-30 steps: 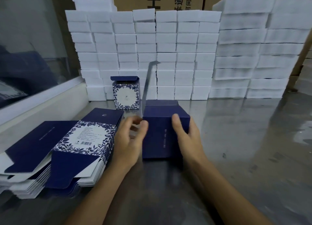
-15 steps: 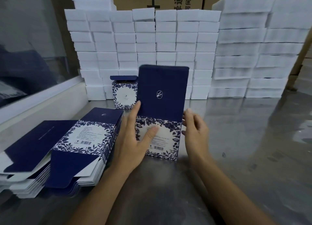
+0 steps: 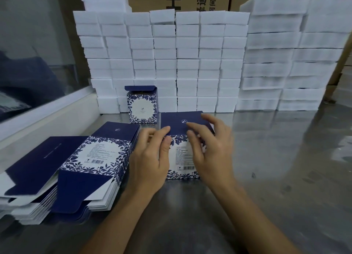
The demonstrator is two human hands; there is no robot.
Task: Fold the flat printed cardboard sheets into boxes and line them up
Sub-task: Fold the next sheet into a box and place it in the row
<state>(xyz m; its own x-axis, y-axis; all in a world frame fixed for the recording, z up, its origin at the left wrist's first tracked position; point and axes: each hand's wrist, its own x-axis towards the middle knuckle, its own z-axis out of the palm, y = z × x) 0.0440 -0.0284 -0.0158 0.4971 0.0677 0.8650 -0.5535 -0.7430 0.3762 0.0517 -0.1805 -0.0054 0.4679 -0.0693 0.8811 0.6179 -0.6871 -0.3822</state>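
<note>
A navy box with a blue floral border (image 3: 184,161) stands on the metal table in front of me, its barcode face toward me. Its navy lid flap (image 3: 176,123) is folded down over the top. My left hand (image 3: 150,158) grips the box's left side, thumb on the front face near the lid edge. My right hand (image 3: 211,150) has spread fingers resting on the lid and right side. A finished box (image 3: 142,107) with its lid slightly raised stands just behind, to the left. A thick stack of flat printed sheets (image 3: 85,158) lies to the left.
A wall of stacked white foam blocks (image 3: 190,63) runs across the back of the table, with brown cartons behind it. A white ledge and glass pane (image 3: 47,108) border the left side. Bare metal tabletop (image 3: 276,168) extends to the right.
The lid flap, upright half a second ago, has been folded down over the box top. My right hand moved from the box's right side up onto the lid.
</note>
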